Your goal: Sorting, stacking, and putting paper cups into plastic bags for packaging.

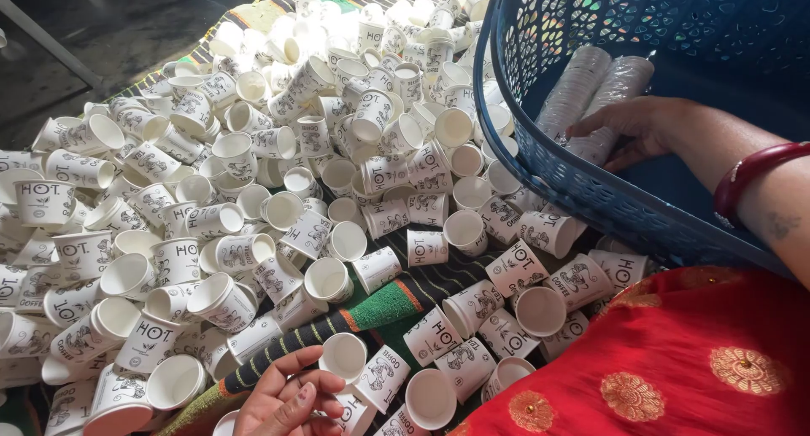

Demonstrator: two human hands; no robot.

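**Stacked cups going into the blue basket, loose cups waiting below**

At right of the frame the right hand [637,128] lies inside the blue basket [540,162], fingers loosely curled over the end of two stacked sleeves of cups [591,94] that lean against the basket's wall; it rests on them rather than clamping; at bottom centre the left hand [287,398] is open, fingers bent, touching a single white cup [344,356] lying mouth-up on the striped cloth [371,309]; it grips nothing that can be seen

To do this well, I judge the stacks want settling flat along the basket's side, mouths the same way, so they do not slide apart; the loose cup is best taken by its rim, lightly, since thin paper walls crush

Around: a heap of printed paper cups [253,174] covers the cloth from left edge to upper centre, tumbled every way, some nested; several lie just beside the basket's lower rim; a red embroidered garment [675,360] fills the lower right; a red bangle [751,174] sits on the right wrist; the basket's high rim stands between heap and stacks
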